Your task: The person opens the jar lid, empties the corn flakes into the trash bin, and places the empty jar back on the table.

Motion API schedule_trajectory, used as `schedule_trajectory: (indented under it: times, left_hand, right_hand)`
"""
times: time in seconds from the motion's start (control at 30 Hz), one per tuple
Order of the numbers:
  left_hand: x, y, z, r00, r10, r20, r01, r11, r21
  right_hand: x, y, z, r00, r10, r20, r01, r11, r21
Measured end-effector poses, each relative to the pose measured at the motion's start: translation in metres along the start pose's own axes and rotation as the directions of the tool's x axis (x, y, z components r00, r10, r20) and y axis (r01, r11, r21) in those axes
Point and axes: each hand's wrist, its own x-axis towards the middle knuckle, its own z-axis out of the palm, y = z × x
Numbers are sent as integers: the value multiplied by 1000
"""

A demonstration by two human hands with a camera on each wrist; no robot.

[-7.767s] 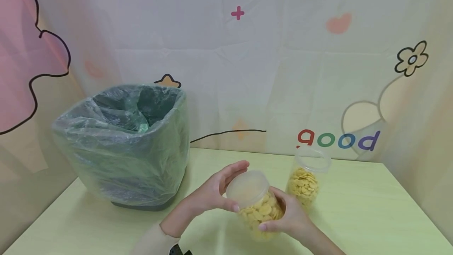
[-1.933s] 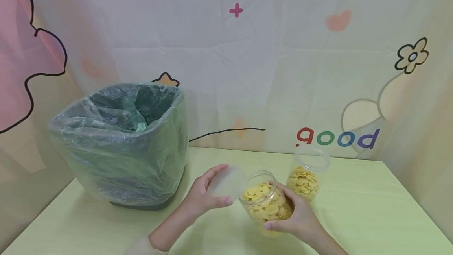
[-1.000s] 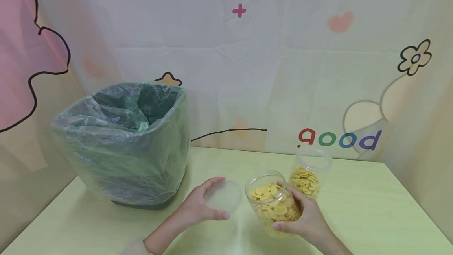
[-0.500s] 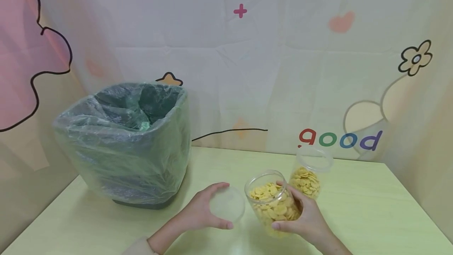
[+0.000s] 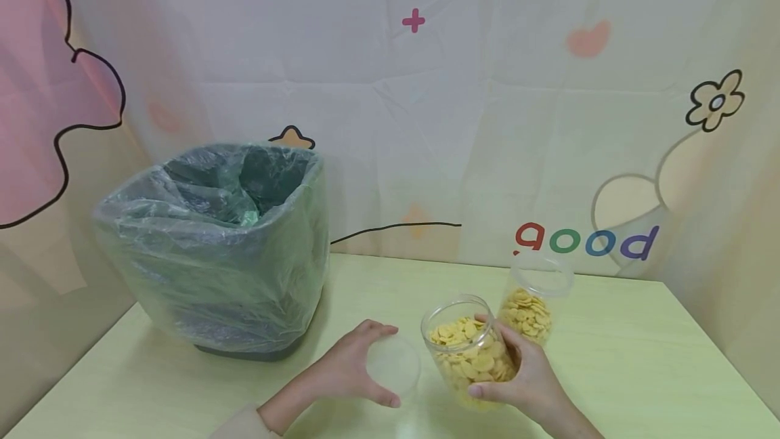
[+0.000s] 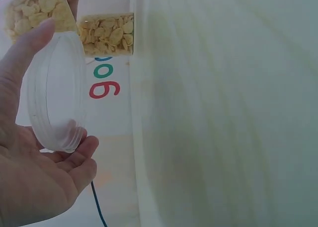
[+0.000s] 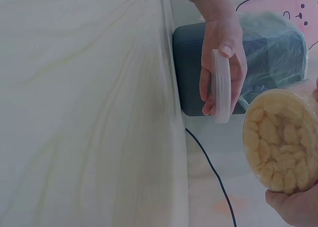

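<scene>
My left hand (image 5: 350, 368) holds a round translucent lid (image 5: 395, 368) by its edge, between thumb and fingers. The left wrist view shows the lid (image 6: 58, 93) tipped on its side above the table. To its right, my right hand (image 5: 521, 371) grips a clear plastic jar (image 5: 466, 358) of yellow cornflakes around its side. The jar's mouth is uncovered and it leans to the left. In the right wrist view, the underside of the jar (image 7: 280, 142) faces the camera, so it is raised off the table.
Behind my right hand, a second clear jar (image 5: 525, 314) of cornflakes stands on the table (image 5: 640, 358). A large bin (image 5: 225, 276) lined with a green translucent bag stands at the left. A printed curtain (image 5: 426, 154) hangs along the back edge.
The lid, on the jar at first, has come off in my left hand, moved left and then down a little. My right hand has shifted slightly right with the jar.
</scene>
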Motion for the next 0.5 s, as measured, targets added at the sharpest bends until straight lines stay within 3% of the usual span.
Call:
schedule_trajectory:
  times: [0.5]
  left_hand:
    - [7, -1, 2, 989, -44, 138, 25, 990, 138]
  right_hand:
    - [1, 2, 0, 1000, -19, 21, 19, 1000, 20]
